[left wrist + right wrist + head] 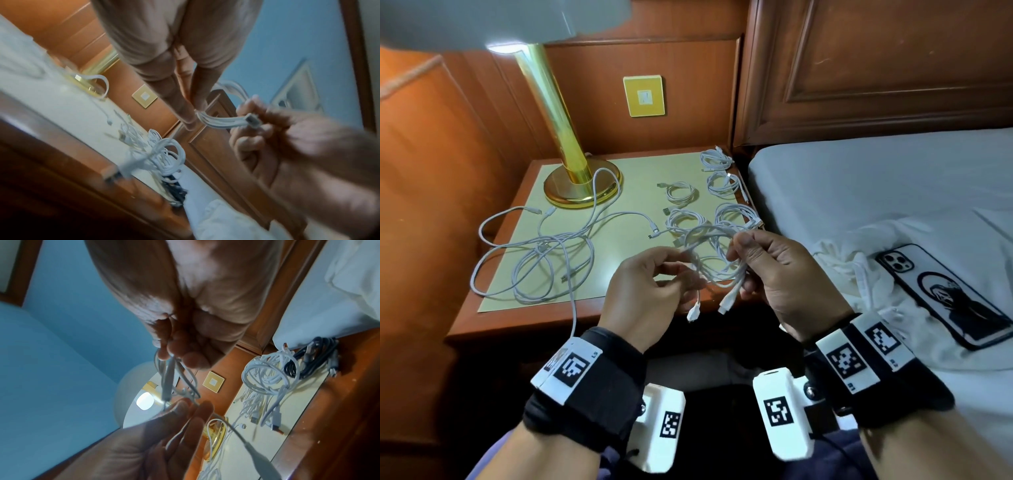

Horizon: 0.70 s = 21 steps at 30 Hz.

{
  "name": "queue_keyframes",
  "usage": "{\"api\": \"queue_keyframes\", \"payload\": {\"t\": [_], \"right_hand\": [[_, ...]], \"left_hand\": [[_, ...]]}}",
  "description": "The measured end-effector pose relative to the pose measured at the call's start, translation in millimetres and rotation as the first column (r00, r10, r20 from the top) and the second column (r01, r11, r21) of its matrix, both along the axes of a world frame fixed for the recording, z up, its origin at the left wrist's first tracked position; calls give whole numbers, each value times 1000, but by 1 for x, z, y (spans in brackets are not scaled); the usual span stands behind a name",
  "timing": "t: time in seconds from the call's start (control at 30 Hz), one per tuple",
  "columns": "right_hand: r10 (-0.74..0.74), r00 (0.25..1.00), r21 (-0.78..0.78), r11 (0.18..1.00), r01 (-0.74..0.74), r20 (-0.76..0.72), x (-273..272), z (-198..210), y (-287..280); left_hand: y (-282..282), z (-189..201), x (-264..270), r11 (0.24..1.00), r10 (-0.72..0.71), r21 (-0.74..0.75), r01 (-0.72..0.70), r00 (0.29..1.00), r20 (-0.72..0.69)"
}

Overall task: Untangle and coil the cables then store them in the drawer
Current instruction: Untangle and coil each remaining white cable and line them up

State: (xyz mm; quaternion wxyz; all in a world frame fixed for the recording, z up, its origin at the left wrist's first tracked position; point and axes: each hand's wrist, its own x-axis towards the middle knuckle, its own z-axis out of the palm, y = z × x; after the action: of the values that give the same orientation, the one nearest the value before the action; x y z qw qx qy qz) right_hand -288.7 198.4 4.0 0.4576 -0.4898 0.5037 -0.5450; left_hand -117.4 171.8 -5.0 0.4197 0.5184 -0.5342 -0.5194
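Observation:
Above the front edge of the nightstand [524, 318] both hands hold one white cable coil [717, 253]. My right hand [767, 270] grips the looped bundle, fingers curled round it. My left hand [654, 284] pinches a strand of the same cable at the loop's left side. Two white plugs [693, 313] dangle below the hands. In the left wrist view the bundle [222, 121] runs between my left fingertips and the right hand's fist. Several coiled white cables [717, 186] lie at the nightstand's back right. A loose tangle of white cables [541, 253] sprawls on its left half.
A brass lamp base [582, 185] stands at the back of the nightstand, with a cable looped over it. A bed with a white sheet [876, 192] is on the right, and a phone [945, 291] lies face down on it. A dark cable coil [310, 358] lies near the bed.

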Motion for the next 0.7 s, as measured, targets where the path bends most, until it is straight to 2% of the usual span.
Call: {"api": "queue_keyframes", "payload": {"t": [0.17, 0.3, 0.4, 0.5, 0.6, 0.7], "right_hand": [[19, 958, 107, 993, -52, 285, 3, -1, -3], [98, 940, 123, 982, -145, 327, 11, -1, -1], [163, 935, 94, 975, -202, 316, 13, 1, 2], [137, 947, 75, 983, -166, 292, 12, 1, 2], [40, 986, 73, 996, -52, 163, 9, -1, 1], [-78, 997, 53, 995, 79, -17, 4, 1, 1]], "left_hand": [[1, -1, -5, 995, 15, 104, 11, 969, -247], [3, -3, -12, 996, 35, 91, -15, 974, -223], [-1, -6, -12, 994, 63, 96, -44, 977, -204], [-4, -9, -8, 994, 62, 107, -38, 969, -240], [-3, -5, -7, 993, 25, 115, 18, 931, -365], [0, 3, -6, 987, -63, 91, 131, 847, -528]]}}
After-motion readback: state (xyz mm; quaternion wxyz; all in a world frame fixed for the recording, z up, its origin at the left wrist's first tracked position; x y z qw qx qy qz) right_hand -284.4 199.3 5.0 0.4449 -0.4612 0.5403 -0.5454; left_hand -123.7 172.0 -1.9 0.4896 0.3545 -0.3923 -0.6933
